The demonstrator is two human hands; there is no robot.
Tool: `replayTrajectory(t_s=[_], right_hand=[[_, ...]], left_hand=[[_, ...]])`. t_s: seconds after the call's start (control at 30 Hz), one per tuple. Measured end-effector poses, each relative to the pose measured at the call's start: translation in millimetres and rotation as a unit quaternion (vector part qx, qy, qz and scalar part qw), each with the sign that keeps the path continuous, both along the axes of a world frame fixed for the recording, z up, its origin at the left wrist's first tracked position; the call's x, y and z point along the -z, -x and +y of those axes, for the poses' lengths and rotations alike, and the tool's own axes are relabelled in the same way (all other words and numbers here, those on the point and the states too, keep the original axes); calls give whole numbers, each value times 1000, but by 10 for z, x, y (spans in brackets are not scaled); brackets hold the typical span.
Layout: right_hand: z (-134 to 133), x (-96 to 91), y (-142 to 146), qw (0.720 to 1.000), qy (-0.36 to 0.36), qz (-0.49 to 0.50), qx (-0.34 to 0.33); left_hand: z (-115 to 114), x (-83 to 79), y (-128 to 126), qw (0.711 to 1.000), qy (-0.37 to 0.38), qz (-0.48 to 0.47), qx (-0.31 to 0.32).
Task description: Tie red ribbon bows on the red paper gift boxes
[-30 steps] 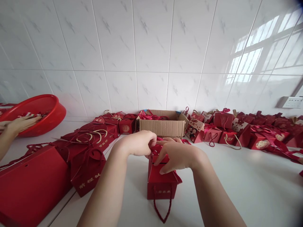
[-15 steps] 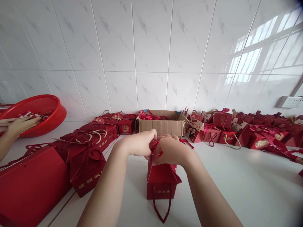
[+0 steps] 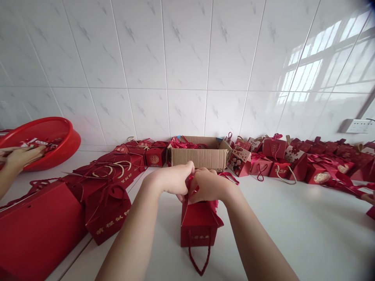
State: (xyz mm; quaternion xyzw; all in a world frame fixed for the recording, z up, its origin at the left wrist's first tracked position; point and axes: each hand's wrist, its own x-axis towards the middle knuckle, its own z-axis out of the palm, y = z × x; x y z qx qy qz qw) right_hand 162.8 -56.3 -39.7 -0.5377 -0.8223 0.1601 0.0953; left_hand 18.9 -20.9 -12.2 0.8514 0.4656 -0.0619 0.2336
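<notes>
A small red gift box [image 3: 197, 218] with gold lettering stands upright on the white tabletop in front of me. Its dark red cord handle [image 3: 199, 265] hangs down on the near side. Both of my hands meet over the box's peaked top. My left hand [image 3: 175, 180] has its fingers closed on a red ribbon at the far end. Beside it, my right hand [image 3: 208, 185] pinches the same red ribbon [image 3: 230, 177], whose loose end trails off to the right. The fingertips and the part of the ribbon between them are mostly hidden.
Behind the hands sits a cardboard box [image 3: 200, 157] with red ribbons inside. Red gift boxes line both sides, including a near one [image 3: 107, 214] at left. Another person's hand [image 3: 25, 158] reaches into a red basin [image 3: 68, 142] of small wrapped packets. More fingers [image 3: 367, 198] show at far right.
My fingers shift slightly at the top of the gift box, which stays in place. The other person's hand in the basin moves a little to the left.
</notes>
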Motion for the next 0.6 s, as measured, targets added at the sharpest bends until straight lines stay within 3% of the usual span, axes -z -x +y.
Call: replayTrajectory(t_s=[0.27, 0.6], right_hand=[[115, 50, -65, 997, 35, 31, -59], [-105, -78, -172, 996, -72, 44, -7]], left_hand=[[47, 14, 9, 1000, -3, 11, -10], [-23, -31, 52, 995, -98, -5, 3]])
